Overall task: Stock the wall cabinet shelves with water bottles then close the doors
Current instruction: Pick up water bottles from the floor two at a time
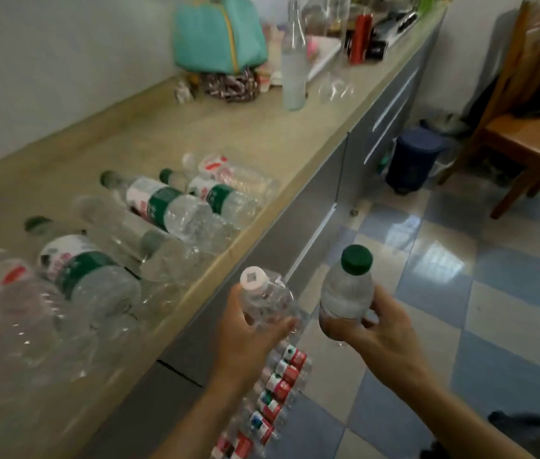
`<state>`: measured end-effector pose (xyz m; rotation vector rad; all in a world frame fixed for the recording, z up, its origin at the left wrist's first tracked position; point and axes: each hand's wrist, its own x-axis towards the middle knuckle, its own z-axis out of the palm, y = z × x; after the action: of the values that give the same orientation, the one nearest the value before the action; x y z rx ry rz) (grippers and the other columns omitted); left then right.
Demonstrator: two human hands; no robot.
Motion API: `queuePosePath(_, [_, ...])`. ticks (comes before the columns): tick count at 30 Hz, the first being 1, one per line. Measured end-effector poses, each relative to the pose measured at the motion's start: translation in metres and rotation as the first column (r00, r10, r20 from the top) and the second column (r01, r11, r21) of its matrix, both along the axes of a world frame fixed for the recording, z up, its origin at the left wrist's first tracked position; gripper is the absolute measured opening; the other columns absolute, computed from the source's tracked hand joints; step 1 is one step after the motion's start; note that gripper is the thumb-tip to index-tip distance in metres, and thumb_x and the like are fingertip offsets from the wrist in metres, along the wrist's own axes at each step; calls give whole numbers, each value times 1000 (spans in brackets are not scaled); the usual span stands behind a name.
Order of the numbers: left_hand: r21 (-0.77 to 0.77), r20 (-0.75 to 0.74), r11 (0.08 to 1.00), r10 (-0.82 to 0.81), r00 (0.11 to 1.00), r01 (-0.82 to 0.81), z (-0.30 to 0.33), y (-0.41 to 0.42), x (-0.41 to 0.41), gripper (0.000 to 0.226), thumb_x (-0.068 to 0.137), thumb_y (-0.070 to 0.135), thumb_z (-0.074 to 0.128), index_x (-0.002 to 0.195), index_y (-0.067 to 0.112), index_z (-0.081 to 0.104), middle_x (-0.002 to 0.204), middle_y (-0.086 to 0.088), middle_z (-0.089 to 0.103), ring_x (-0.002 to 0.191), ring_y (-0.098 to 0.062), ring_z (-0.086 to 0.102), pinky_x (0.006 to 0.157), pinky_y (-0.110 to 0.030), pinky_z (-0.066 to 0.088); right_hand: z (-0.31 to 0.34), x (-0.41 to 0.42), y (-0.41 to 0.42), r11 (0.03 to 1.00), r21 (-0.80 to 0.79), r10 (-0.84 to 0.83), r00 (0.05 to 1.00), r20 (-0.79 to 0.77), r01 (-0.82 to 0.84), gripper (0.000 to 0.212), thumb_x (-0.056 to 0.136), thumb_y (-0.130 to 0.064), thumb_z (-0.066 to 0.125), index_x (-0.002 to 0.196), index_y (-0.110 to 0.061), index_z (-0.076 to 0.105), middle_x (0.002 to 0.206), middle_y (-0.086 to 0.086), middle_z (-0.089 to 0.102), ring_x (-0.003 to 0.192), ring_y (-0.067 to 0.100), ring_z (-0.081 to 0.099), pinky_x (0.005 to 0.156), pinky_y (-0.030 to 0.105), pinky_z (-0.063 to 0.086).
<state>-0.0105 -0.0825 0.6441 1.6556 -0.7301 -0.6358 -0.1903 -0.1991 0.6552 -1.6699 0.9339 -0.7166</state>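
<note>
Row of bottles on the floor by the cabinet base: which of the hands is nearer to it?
Left. The left hand, holding a white-capped bottle, is directly above the row of bottles; the right hand, holding a green-capped bottle, is off to its right.

The bottle [345, 293] in my right hand [384, 339] is clear with a dark green cap. The one [267, 303] in my left hand [245, 339] has a white cap. Bottles on the tan counter [162, 134] have green, white and red labels. The floor [494, 293] has blue and white squares. The bag [219, 34] is teal.
</note>
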Motion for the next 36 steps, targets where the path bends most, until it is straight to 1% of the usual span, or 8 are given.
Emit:
queuePosePath(4, [-128,74,992,21,997,-12,117,9,6,56,65,34,91,112,44,62,102,19,74,94,0,71,73,-10,53,122,8,-2,990,-118,88,993,73,-79,54,75,-23,88,122,-32,63,111,-12,71,102,5,68,82,23,59])
queuePosePath(8, [-263,158,964,76,984,-32,229,24,18,57,71,23,92,116,41,62,106,16,75,97,-5,72,77,-18,58,236,28,8,959,-224,209,966,155,-172,50,73,-30,88,112,-51,65,109,-19,73,101,1,68,76,15,56])
queuePosePath(11, [-351,230,936,98,968,-11,311,46,38,49,74,21,90,116,31,66,107,6,77,98,-15,74,83,-30,61,312,50,16,944,-248,272,937,221,-215,44,73,-23,89,111,-37,71,103,-13,77,95,5,72,73,15,55])
queuePosePath(16, [-495,356,868,230,906,-25,445,111,77,41,78,37,86,115,37,68,109,8,77,101,-13,74,82,-22,59,437,110,58,889,-343,409,861,301,-303,43,68,-28,90,107,-30,71,99,-14,78,91,3,73,71,21,56])
queuePosePath(23, [-581,487,801,485,726,-146,596,224,139,29,84,39,80,111,37,70,101,8,78,92,-12,75,71,-23,57,566,193,151,794,-453,593,680,431,-405,44,60,-47,87,102,-48,72,98,-14,78,89,4,74,77,33,54])
queuePosePath(29, [-668,452,697,659,601,-262,696,311,195,38,82,45,81,113,28,68,95,9,79,84,-9,76,63,-21,58,647,266,212,729,-496,680,583,444,-472,50,51,-51,85,97,-38,74,95,-6,79,88,14,76,80,44,61])
queuePosePath(33, [-691,447,609,784,430,-391,739,361,237,34,77,51,82,103,31,72,85,20,76,73,0,73,66,-28,57,694,325,246,688,-518,725,524,447,-509,44,63,-44,88,101,-29,74,93,-8,79,84,11,77,77,41,61])
queuePosePath(36, [-654,463,602,798,386,-459,756,391,269,32,74,55,82,97,35,71,84,19,76,75,-3,74,67,-30,57,716,375,273,632,-536,775,461,432,-560,36,75,-37,86,107,-28,71,91,-10,79,82,9,76,77,40,63])
